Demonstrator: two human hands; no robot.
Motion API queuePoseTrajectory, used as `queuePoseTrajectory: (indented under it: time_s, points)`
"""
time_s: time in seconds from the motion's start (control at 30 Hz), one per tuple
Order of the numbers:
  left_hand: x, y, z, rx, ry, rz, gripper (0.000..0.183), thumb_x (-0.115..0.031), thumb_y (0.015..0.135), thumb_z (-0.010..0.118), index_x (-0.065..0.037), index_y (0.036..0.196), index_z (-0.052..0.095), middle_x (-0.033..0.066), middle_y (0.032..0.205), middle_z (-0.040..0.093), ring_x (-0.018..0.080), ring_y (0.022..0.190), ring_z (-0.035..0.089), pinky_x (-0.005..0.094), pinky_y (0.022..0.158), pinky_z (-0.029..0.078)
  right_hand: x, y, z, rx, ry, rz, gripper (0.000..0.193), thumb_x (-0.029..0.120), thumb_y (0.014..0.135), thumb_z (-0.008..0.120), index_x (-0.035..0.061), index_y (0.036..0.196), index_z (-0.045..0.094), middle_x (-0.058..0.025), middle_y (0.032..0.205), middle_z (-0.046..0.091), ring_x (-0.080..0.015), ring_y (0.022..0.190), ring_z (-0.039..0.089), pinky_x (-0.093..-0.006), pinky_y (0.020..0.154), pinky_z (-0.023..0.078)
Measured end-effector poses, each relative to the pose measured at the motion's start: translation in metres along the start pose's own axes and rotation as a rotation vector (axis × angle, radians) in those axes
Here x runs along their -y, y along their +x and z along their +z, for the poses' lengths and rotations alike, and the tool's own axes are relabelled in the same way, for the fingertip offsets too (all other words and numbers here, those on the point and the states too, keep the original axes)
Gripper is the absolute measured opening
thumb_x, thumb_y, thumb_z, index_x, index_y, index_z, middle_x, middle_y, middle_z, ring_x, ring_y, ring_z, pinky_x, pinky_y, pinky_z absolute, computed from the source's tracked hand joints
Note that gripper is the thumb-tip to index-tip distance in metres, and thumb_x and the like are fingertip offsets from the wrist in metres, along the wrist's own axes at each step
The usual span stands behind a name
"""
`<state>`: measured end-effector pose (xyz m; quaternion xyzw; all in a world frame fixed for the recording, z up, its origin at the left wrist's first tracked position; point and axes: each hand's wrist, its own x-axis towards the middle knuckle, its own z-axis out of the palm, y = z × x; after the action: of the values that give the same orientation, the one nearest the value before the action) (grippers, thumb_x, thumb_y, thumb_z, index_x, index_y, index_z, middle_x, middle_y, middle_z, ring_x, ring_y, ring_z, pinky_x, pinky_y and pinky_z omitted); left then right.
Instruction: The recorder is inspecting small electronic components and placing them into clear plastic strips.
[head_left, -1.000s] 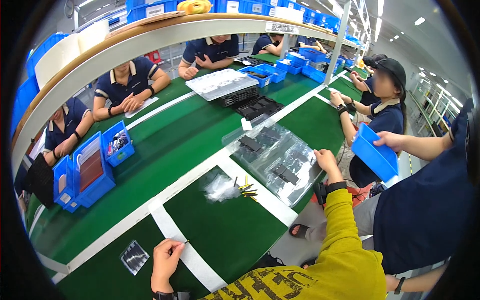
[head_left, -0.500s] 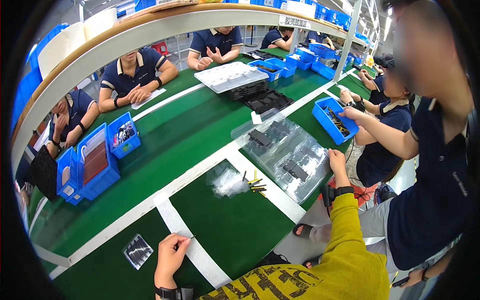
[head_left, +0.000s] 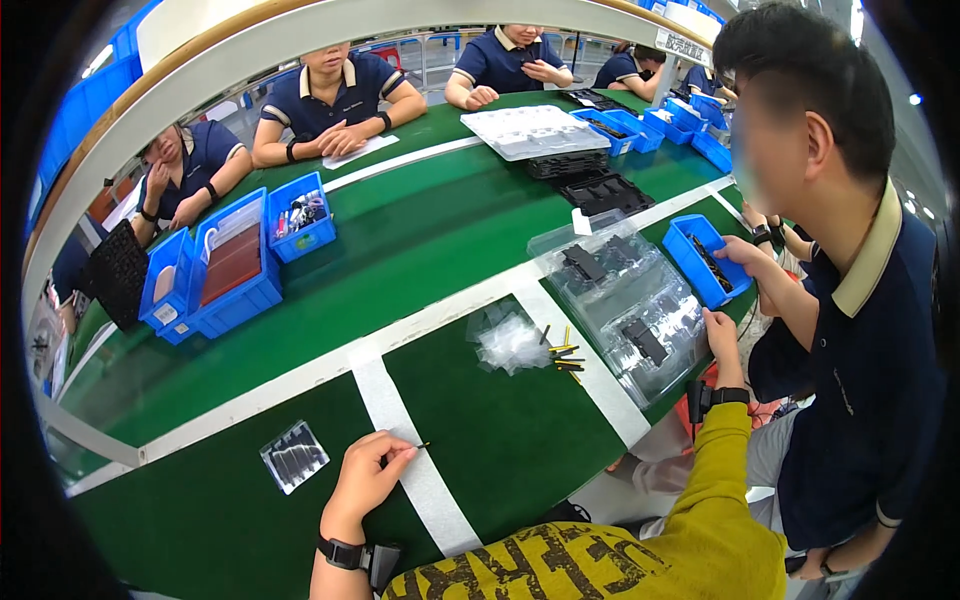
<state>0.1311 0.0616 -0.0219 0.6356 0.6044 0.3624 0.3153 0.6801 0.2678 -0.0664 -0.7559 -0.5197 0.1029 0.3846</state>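
My left hand [head_left: 372, 470] is closed in a pinch on a small thin dark strip [head_left: 424, 445] above the white tape on the green table. Left of that hand lies a clear bag of dark strips [head_left: 294, 457]. Stretched out to the right, my right hand [head_left: 722, 338] grips the near right edge of a clear plastic tray [head_left: 670, 378]; its fingertips are partly hidden. Black flat parts [head_left: 645, 341] sit in the tray. Between my hands are a heap of clear plastic bags [head_left: 512, 340] and several loose black-and-yellow strips [head_left: 567, 357].
At the right, a co-worker [head_left: 850, 330] stands close, one hand on a blue bin [head_left: 700, 250] of dark strips beside the tray. Blue bins [head_left: 235, 290] stand at the left. Black trays [head_left: 600, 192] and a white tray [head_left: 535, 130] lie farther back. Several people sit opposite.
My view has shifted, so the scene lies farther right in the picture. The co-worker's head is lower in view. My left hand keeps its pinch; my right hand stays at the tray.
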Motion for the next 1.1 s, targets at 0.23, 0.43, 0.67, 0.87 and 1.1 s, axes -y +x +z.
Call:
queuePoseTrajectory:
  time_s: [0.23,0.43,0.67,0.87,1.1]
  points:
    - [-0.001,-0.001,0.002,0.001,0.022,0.01,0.009,-0.008,0.076,0.065,0.0,0.077,0.062,0.0064,0.062,0.051,0.0174,0.057,0.048,0.0283,0.054,0.039,0.007,0.005,-0.001,0.018,-0.289,-0.01,0.05,0.043,0.084,0.051,-0.0058,0.084,0.063,-0.0219,0.081,0.063,-0.0352,0.08,0.061,-0.0416,0.075,0.045]
    - [-0.002,-0.001,0.0,0.005,0.021,0.012,0.009,-0.009,0.076,0.065,0.0,0.077,0.063,0.0068,0.063,0.052,0.018,0.057,0.049,0.0288,0.055,0.04,0.02,0.018,-0.004,0.138,-0.502,0.107,0.069,0.055,0.087,0.036,-0.0088,0.09,0.062,-0.0306,0.096,0.059,-0.0426,0.098,0.055,-0.0446,0.087,0.042]
    - [0.001,-0.001,0.001,0.008,0.04,0.023,0.01,-0.01,0.076,0.065,-0.001,0.077,0.063,0.0073,0.064,0.055,0.0181,0.059,0.052,0.0288,0.056,0.042,0.013,0.022,-0.005,0.195,-0.411,0.157,0.078,0.06,0.086,0.033,-0.0134,0.094,0.06,-0.0336,0.095,0.057,-0.0427,0.1,0.054,-0.0422,0.088,0.04]
    - [0.001,-0.002,0.0,0.006,0.047,0.041,0.01,-0.011,0.076,0.065,-0.001,0.077,0.063,0.0076,0.066,0.056,0.0181,0.059,0.053,0.029,0.056,0.043,0.025,0.015,-0.008,0.18,-0.438,0.187,0.071,0.056,0.086,0.037,-0.01,0.1,0.059,-0.0309,0.103,0.057,-0.0414,0.103,0.053,-0.0434,0.089,0.04]
    - [0.0,-0.001,0.0,0.007,0.042,0.045,0.01,-0.011,0.076,0.066,-0.001,0.077,0.063,0.0075,0.067,0.057,0.0181,0.06,0.053,0.0288,0.057,0.043,0.027,0.011,-0.006,0.131,-0.473,0.186,0.068,0.053,0.086,0.04,-0.011,0.097,0.06,-0.0314,0.102,0.057,-0.042,0.102,0.053,-0.0439,0.089,0.04]
